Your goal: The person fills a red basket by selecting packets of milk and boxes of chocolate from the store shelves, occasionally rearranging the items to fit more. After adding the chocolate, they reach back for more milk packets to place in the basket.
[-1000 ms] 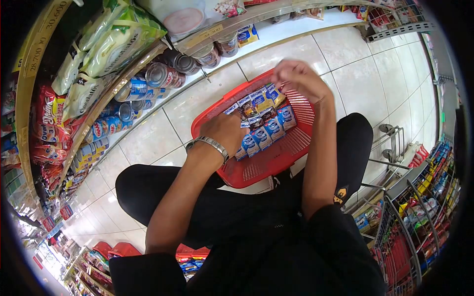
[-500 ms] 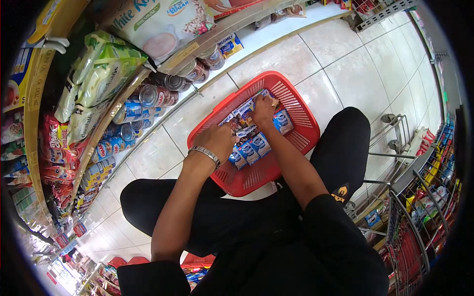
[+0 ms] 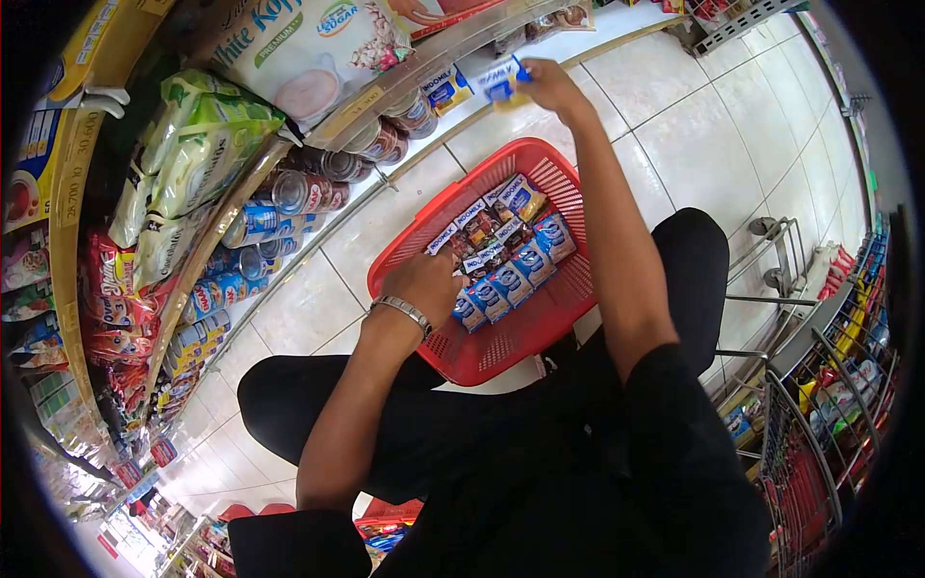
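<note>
A red plastic basket (image 3: 501, 358) stands on the floor between my knees. Inside it are rows of small packs: blue-and-white milk packs (image 3: 511, 282) along the near side, and brown Indomilk packs (image 3: 479, 226) beyond them. A yellow-and-blue Indomilk pack (image 3: 521, 197) lies at the far end. My left hand (image 3: 421, 287), with a metal watch on its wrist, is closed at the left end of the rows; its fingertips are partly hidden. Beyond the basket's far rim, my right hand (image 3: 557, 89) grips another yellow-and-blue Indomilk pack (image 3: 499, 83) beside the bottom shelf.
The bottom shelf (image 3: 424, 144) carries cans (image 3: 299, 193) and an upright Indomilk pack (image 3: 446, 93). Large bags (image 3: 313, 58) fill the shelf above. A wire trolley (image 3: 795, 462) stands at the right on the tiled floor (image 3: 703, 125).
My right hand has gone from inside the basket up to the bottom shelf and now holds an Indomilk pack. My left hand has stayed at the rows in the basket.
</note>
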A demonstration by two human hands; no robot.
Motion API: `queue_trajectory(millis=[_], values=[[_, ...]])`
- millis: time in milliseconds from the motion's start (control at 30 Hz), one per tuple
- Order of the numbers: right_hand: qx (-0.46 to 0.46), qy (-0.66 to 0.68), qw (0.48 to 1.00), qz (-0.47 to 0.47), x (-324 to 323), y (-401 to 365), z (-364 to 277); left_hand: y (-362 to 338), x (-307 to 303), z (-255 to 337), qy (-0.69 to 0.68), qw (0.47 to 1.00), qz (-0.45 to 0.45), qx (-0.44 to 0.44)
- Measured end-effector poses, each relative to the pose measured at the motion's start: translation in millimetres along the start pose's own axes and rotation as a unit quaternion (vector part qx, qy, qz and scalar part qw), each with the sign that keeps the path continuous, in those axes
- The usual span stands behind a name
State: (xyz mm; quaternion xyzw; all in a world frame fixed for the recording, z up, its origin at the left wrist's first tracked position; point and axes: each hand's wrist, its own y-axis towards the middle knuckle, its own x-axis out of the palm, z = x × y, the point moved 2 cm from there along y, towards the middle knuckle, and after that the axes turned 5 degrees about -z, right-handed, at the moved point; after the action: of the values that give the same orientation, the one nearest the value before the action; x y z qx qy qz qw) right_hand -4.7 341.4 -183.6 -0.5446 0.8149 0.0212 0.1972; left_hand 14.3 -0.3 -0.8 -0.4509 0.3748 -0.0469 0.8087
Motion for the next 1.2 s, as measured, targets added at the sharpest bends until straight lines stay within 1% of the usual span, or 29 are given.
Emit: queue_trajectory(millis=[33, 67, 133, 200, 233, 267, 333, 367, 400, 467, 500, 600, 667, 800, 867, 933, 1000, 1067, 1100, 1133, 1167, 1200], values=[[0.019, -0.048, 0.997, 0.064, 3.0, 18.9, 6.9, -2.0, 2.6, -1.2, -0.007, 1.000, 0.006, -0.004], [0.016, -0.047, 0.997, 0.064, 8.0, 37.4, 13.5, -2.7, 3.2, -2.8, -0.014, 1.000, 0.013, -0.008], [-0.036, -0.043, 0.997, 0.046, 26.2, 68.9, 28.6, -8.0, 2.0, -3.3, -0.025, 1.000, 0.009, -0.006], [-0.031, -0.056, 0.998, 0.028, 52.9, 98.3, 56.6, -11.0, 5.2, -5.9, -0.040, 0.999, 0.002, -0.006], [-0.027, -0.071, 0.997, 0.015, 63.9, 101.7, 55.6, -10.7, 7.3, -8.0, -0.039, 0.999, 0.003, -0.011], [-0.028, -0.070, 0.997, 0.011, 72.6, 102.3, 55.5, -9.9, 8.7, -10.7, -0.036, 0.999, 0.006, -0.016], [0.004, -0.142, 0.989, 0.045, 83.3, 81.9, 29.2, -5.6, 17.5, -20.0, -0.035, 0.999, 0.009, -0.017], [-0.031, -0.217, 0.973, 0.075, 82.7, 72.1, 15.2, -5.3, 21.0, -22.8, -0.032, 0.999, 0.010, -0.015], [-0.033, -0.217, 0.973, 0.073, 84.4, 62.4, 4.5, -6.4, 21.5, -23.4, -0.034, 0.999, 0.012, -0.017], [0.020, -0.243, 0.954, 0.173, 86.2, 45.6, -7.5, -9.3, 22.5, -22.3, -0.045, 0.999, 0.023, -0.008], [-0.007, -0.240, 0.955, 0.172, 88.2, 45.4, -5.9, -10.5, 21.2, -20.3, -0.047, 0.999, 0.023, -0.009], [-0.036, -0.244, 0.955, 0.166, 91.1, 46.2, 0.1, -13.5, 17.0, -16.4, -0.044, 0.999, 0.010, -0.016], [-0.040, -0.231, 0.956, 0.174, 94.3, 51.6, 5.1, -15.0, 16.2, -15.2, -0.053, 0.998, 0.033, -0.009], [-0.053, -0.225, 0.955, 0.187, 96.7, 55.1, 2.3, -12.7, 16.8, -13.3, -0.042, 0.999, 0.022, -0.012], [-0.057, -0.222, 0.957, 0.178, 92.3, 49.5, -1.5, -11.3, 17.8, -13.7, -0.033, 0.999, 0.024, -0.001], [-0.072, -0.182, 0.964, 0.180, 86.7, 42.5, -3.3, -9.6, 18.0, -14.5, -0.033, 0.999, 0.020, 0.000], [-0.077, -0.201, 0.959, 0.184, 76.3, 32.8, -6.1, -8.1, 18.6, -14.1, -0.034, 0.999, 0.014, 0.000], [-0.123, -0.009, 0.969, 0.215, 52.0, 12.9, -20.7, -7.3, 15.3, -13.0, -0.030, 0.999, 0.014, -0.003], [-0.050, 0.104, 0.990, 0.080, 25.8, -22.4, -42.5, -7.1, 12.3, -11.4, -0.034, 0.999, 0.014, -0.004], [0.029, 0.212, 0.975, -0.057, 1.2, -68.4, -70.8, -7.8, 8.9, -7.9, -0.031, 0.999, 0.007, -0.011], [0.079, 0.163, 0.973, -0.144, -7.4, -94.4, -88.0, -7.0, 6.5, -4.5, -0.025, 1.000, 0.000, -0.017], [0.127, 0.110, 0.959, -0.227, -11.7, -112.2, -97.2, -3.4, 5.6, -2.1, -0.025, 1.000, 0.000, -0.014]])
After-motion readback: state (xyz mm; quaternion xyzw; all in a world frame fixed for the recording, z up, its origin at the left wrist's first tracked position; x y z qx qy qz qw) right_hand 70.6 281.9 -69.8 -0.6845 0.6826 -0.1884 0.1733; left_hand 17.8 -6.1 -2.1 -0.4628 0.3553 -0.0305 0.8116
